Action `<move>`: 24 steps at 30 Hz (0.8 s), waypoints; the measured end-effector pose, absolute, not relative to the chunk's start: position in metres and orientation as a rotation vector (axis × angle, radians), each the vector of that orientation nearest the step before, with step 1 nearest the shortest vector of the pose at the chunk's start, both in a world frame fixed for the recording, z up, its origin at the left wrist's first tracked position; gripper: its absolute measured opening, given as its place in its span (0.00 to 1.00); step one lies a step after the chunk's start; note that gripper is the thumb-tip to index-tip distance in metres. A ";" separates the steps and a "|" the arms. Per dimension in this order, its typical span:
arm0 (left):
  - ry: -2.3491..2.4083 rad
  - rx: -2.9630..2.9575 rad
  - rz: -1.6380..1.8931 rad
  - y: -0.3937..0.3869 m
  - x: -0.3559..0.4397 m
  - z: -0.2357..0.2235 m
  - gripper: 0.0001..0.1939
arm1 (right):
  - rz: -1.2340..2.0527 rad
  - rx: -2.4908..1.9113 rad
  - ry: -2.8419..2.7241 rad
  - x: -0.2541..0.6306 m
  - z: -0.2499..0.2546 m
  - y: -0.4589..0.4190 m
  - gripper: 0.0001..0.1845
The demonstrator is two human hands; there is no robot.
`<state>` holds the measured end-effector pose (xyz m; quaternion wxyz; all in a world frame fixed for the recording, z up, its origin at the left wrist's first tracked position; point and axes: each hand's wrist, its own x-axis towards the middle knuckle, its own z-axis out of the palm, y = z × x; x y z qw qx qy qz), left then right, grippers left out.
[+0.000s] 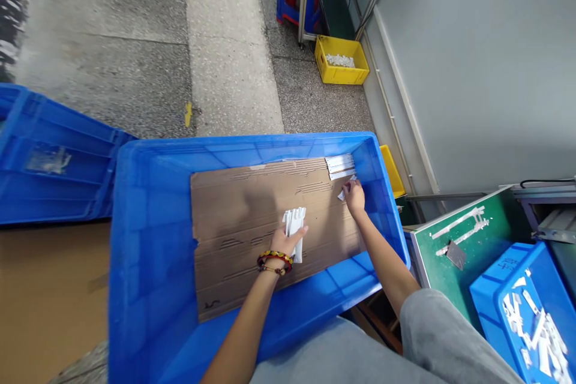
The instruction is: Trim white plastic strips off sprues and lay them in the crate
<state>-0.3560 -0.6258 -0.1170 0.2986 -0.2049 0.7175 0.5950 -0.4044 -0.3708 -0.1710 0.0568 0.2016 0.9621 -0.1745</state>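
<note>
A big blue crate [148, 234] stands in front of me with a brown cardboard sheet [243, 216] lying on its floor. My left hand [285, 243], with a beaded bracelet at the wrist, is closed on a bundle of white strips [294, 222] over the cardboard. My right hand [354, 197] reaches to the crate's far right corner and pinches a white strip [344, 193]. A short row of white strips [339, 164] lies flat on the cardboard just beyond that hand.
Another blue crate [49, 156] sits on the left floor. A yellow bin [341, 61] with white parts stands by the wall. At right are a green bench top [454, 240] with white parts and a blue bin [526, 306] of white strips.
</note>
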 end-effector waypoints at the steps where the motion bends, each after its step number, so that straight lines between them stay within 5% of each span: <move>1: 1.908 -0.547 1.569 -0.625 -0.356 -0.117 0.15 | -0.522 0.643 2.925 -0.410 -0.173 -0.371 0.09; 5: 1.911 -0.559 1.531 -0.623 -0.357 -0.115 0.12 | -0.523 0.668 2.943 -0.422 -0.176 -0.374 0.15; 10: 1.904 -0.587 1.534 -0.623 -0.357 -0.113 0.13 | -0.538 0.566 2.942 -0.414 -0.175 -0.378 0.36; 17: 1.769 -0.610 1.628 -0.616 -0.356 -0.108 0.15 | -0.561 0.598 2.953 -0.410 -0.163 -0.378 0.36; 21: 1.720 -0.600 1.648 -0.615 -0.355 -0.110 0.15 | -1.079 0.433 2.794 -0.398 -0.142 -0.399 0.31; 24: 1.730 -0.554 1.630 -0.616 -0.355 -0.111 0.15 | -1.609 0.152 2.091 -0.384 -0.127 -0.419 0.25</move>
